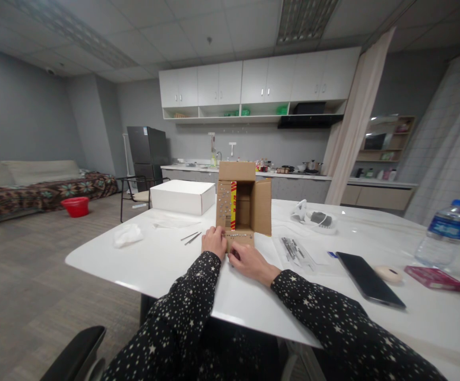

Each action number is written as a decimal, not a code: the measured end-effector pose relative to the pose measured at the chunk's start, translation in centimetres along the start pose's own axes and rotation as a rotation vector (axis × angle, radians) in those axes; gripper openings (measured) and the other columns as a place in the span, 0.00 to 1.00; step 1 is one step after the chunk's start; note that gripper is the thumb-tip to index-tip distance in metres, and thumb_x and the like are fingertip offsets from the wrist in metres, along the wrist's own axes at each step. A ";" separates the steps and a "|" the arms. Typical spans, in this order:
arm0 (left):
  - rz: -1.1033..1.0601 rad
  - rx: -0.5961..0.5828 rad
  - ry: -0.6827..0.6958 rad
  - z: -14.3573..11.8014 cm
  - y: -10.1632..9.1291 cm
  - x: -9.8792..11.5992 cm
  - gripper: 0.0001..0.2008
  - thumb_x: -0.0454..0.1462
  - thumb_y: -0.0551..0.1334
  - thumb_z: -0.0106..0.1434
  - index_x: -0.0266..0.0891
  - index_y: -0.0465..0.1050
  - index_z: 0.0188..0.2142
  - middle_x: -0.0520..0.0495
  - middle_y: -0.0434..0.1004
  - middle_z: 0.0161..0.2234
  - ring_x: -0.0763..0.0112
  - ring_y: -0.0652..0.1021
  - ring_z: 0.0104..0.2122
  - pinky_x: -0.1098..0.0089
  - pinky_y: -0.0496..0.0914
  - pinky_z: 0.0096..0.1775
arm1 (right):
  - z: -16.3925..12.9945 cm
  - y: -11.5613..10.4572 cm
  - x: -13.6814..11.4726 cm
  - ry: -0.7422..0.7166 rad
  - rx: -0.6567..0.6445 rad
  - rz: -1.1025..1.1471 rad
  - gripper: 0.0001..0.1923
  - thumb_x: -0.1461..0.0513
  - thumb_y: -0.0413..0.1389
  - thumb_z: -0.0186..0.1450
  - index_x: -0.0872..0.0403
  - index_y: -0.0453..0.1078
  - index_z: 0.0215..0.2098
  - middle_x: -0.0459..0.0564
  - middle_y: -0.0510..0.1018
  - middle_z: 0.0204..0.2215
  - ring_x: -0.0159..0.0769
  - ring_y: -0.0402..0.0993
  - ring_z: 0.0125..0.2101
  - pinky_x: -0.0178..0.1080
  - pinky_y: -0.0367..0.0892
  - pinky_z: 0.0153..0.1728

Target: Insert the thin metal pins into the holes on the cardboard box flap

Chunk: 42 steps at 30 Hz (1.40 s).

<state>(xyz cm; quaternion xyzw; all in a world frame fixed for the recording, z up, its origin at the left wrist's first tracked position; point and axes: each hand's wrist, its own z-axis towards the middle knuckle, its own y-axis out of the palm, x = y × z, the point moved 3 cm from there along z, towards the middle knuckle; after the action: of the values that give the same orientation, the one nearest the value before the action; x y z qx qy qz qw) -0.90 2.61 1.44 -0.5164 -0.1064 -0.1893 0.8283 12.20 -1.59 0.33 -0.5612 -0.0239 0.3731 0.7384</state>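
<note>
I look down at a white desk (pixel 162 262) where both my hands rest at the near bottom flap of a small open carton (pixel 242 203). The carton lies on its side near the middle of the desk, its mouth facing me, flaps spread above, right and below, with a red and yellow strip (pixel 233 205) along its left inner edge. My left hand (pixel 214 242) lies palm down with its fingers curled onto the left end of the bottom flap; its grip is loose, pressing rather than clenched. My right hand (pixel 249 259) sits just beside it, fingertips at the flap's front edge; I cannot tell whether that grip pinches anything. Both sleeves are black with white stars. Left of the carton lie two thin rods (pixel 191 237) and a crumpled white wad (pixel 127 234). Behind them stands a closed white box (pixel 182 196). To the right are a clear packet of tools (pixel 293 248), a white bag (pixel 313 217), a dark phone (pixel 370 279), a pink pack (pixel 434 278) and a water bottle (pixel 447 233), all well apart from my hands.
</note>
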 end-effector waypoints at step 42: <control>-0.066 -0.052 0.283 -0.3 0.5 1.0 0.13 0.31 0.53 0.60 0.43 0.71 0.40 0.48 0.74 0.42 0.67 0.70 0.45 0.65 0.62 0.45 | 0.1 -0.1 -0.2 0.002 -0.026 0.000 0.05 0.62 0.49 0.64 0.55 0.65 0.36 0.49 0.76 0.31 0.34 0.70 0.30 0.34 0.52 0.28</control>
<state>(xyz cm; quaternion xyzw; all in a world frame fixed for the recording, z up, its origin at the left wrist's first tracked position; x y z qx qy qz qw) 0.17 2.31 1.29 -0.5021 -0.0002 -0.2900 0.8147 12.11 -1.68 0.55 -0.5710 -0.0280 0.3720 0.7313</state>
